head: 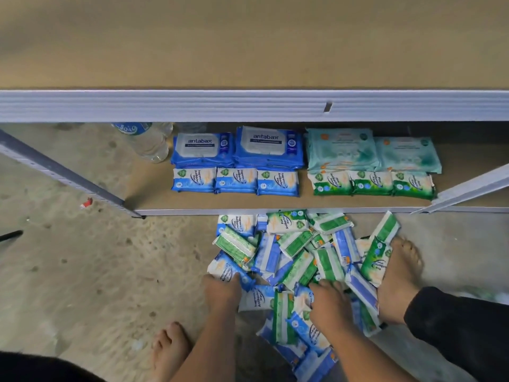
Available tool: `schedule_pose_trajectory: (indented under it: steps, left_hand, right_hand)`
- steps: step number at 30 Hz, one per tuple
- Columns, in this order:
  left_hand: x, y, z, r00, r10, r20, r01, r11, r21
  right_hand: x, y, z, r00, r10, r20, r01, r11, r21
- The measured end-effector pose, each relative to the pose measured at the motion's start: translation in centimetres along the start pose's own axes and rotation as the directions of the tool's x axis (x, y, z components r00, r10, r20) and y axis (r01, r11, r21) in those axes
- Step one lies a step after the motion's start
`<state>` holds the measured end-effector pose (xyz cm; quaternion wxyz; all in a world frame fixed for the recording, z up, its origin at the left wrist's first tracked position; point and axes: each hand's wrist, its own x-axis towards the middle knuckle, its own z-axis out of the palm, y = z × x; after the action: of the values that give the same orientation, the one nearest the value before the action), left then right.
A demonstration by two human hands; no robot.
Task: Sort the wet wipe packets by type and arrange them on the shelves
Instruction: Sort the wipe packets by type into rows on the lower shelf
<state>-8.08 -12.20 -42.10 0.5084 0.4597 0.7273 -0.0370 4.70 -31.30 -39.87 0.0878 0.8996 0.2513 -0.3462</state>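
Glossy plastic film wraps the wet wipe packets (297, 257) on a rough, pitted concrete floor (82, 271). The shelf board (154, 194) is matt brown pressed wood, its frame (220, 106) smooth, pale painted metal. The bottle (150, 144) is clear plastic, the trouser leg (454, 326) matt black cloth.

The shelf (154, 198) holds rows of wipe packets (237, 181) and a water bottle (151, 146); loose packets (297, 252) heap on the floor (96, 257).

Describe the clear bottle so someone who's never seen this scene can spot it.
Find the lower shelf board under the grey beam. At the back, just left of the two blue antabax stacks, is a bottle. It alone is see-through plastic with a blue label; everything beside it is a packet.
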Motion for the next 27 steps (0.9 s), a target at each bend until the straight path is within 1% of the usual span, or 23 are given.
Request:
schedule_pose_trajectory:
  steps: [3, 4, 7, 10, 13, 16, 19, 21, 23, 27]
  left_hand:
    - [0.9, -0.4, 0.2, 1.0, -0.001, 0.021, 0.004, 0.994, -0.113]
    - [1.1, -0.5, 0.1, 1.0, 0.006, 0.018, -0.005, 0.995, -0.1]
    - [1.4, -0.9, -0.7, 0.997, 0.054, 0.052, -0.055, 0.998, 0.009]
    - [0.8, -1.2, -2.0, 0.989, 0.099, 0.109, -0.102, 0.995, 0.017]
    - [-0.2, -1.7, -3.3, 0.978, 0.132, 0.164, -0.132, 0.991, -0.01]
    - [-1.7, -1.9, -4.8, 0.96, 0.212, 0.182, -0.208, 0.977, -0.043]
    - [-4.4, -1.6, -6.7, 0.93, 0.307, 0.202, -0.299, 0.952, -0.071]
    - [-5.9, -1.5, -7.9, 0.911, 0.35, 0.22, -0.34, 0.937, -0.083]
    - [-6.9, -1.4, -9.1, 0.89, 0.399, 0.22, -0.385, 0.917, -0.103]
    - [-7.4, -0.8, -11.0, 0.859, 0.459, 0.226, -0.447, 0.888, -0.107]
  right_hand:
    - [-0.1, -0.3, 0.0, 1.0, 0.012, -0.029, -0.011, 1.0, 0.026]
    - [-0.2, -0.3, 0.1, 0.999, 0.02, -0.035, -0.019, 0.999, 0.039]
    - [-0.7, -0.1, 0.0, 0.998, 0.041, -0.042, -0.037, 0.996, 0.076]
    - [-1.7, -0.4, -0.6, 0.996, 0.053, -0.073, -0.04, 0.985, 0.169]
    - [-3.3, -0.9, -1.7, 0.988, 0.082, -0.133, -0.043, 0.961, 0.273]
    - [-5.2, -1.5, -2.9, 0.969, 0.095, -0.227, -0.01, 0.937, 0.349]
    - [-6.6, -2.6, -3.7, 0.934, 0.113, -0.339, 0.046, 0.903, 0.427]
    - [-7.2, -3.6, -4.2, 0.921, 0.162, -0.355, 0.06, 0.839, 0.54]
    - [-7.9, -4.8, -4.7, 0.925, 0.161, -0.344, 0.11, 0.753, 0.649]
    - [-9.4, -7.2, -6.2, 0.953, -0.004, -0.302, 0.248, 0.58, 0.776]
